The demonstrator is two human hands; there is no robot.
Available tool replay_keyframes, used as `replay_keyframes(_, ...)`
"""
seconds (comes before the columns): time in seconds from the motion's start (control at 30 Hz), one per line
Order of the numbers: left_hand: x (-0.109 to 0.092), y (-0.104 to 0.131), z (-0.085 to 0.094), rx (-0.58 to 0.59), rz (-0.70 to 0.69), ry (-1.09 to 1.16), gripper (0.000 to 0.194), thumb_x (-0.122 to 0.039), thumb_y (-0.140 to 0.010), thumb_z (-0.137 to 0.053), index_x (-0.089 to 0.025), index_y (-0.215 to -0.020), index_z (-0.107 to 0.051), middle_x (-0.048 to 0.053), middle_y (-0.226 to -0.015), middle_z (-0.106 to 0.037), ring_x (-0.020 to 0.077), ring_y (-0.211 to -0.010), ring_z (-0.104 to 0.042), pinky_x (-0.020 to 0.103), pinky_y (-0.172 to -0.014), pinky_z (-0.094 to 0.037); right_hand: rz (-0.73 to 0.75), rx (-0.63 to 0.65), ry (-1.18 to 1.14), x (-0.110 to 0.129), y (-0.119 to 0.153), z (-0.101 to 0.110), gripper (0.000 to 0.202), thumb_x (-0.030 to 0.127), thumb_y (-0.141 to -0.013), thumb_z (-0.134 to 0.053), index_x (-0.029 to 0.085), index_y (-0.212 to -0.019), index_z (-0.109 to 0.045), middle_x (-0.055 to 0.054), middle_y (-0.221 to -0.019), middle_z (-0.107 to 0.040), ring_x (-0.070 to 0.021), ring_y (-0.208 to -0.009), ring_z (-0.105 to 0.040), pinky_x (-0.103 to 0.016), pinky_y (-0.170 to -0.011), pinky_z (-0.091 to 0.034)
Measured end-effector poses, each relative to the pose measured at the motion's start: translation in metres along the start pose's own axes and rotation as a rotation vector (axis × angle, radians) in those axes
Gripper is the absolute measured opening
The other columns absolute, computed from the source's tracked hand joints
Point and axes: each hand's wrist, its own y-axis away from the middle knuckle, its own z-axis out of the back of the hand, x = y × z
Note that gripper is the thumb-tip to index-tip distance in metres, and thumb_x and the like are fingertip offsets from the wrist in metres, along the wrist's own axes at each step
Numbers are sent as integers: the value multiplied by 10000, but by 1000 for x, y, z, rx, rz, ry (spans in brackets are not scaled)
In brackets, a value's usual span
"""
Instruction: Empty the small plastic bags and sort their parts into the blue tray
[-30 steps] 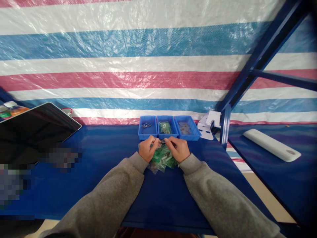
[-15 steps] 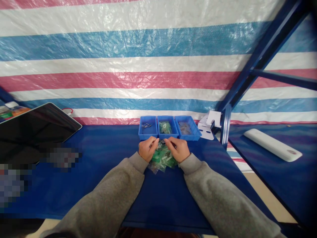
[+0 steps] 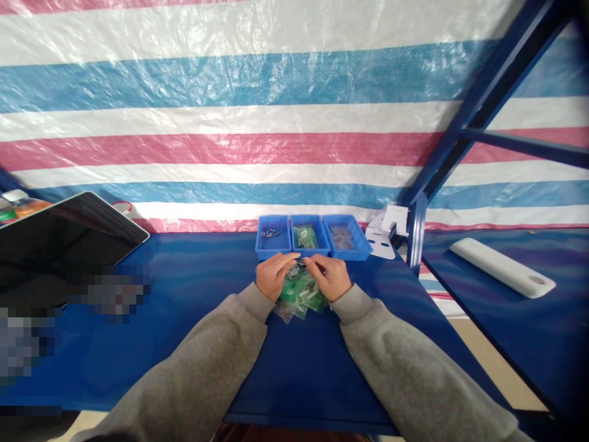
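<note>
Several red, white and blue stripes are running across the plastic sheet (image 3: 257, 147) at the far side, from left to right. At the left, a black screen with a pale edge (image 3: 69, 245) is leaning at an angle over your blue table (image 3: 193, 264). Toward the middle, the left blue bin (image 3: 267, 253) is standing on the far side, holding a few slim metal parts (image 3: 270, 233). Just near of it, your left hand (image 3: 277, 275) is pinching narrowly, thumb against forefinger. Between the fingertips of both hands, a small metallic piece (image 3: 300, 262) is showing; it is too small for you to be seeing its shape. Below it, a heap of green and clear packets (image 3: 301, 294) is lying on the table. Beyond, the middle blue bin (image 3: 313, 252) is holding similar packets (image 3: 305, 237). Your right hand (image 3: 330, 276) is also pinching narrowly, gripping the piece from its side. The right blue bin (image 3: 356, 253) is holding clear plastic bags (image 3: 341, 237). Farther right, white cut-out card (image 3: 381, 244) is resting beside a blue metal post (image 3: 416, 233), and a long white case (image 3: 502, 267) is lying on the neighbouring blue surface (image 3: 519, 331).
</note>
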Motion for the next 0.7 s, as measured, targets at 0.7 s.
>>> replay_keyframes(0.7, -1, 1, -5, 59, 139, 191, 241, -314, -891, -440, -177, -1014, -595, -29, -575, -584, 75, -442, -507, 189, -522, -452, 37, -7, -133, 1, 1, -1, 203, 318, -865, -471, 186, -906, -619, -39, -776, -650, -136, -635, -578, -247, -597, -453)
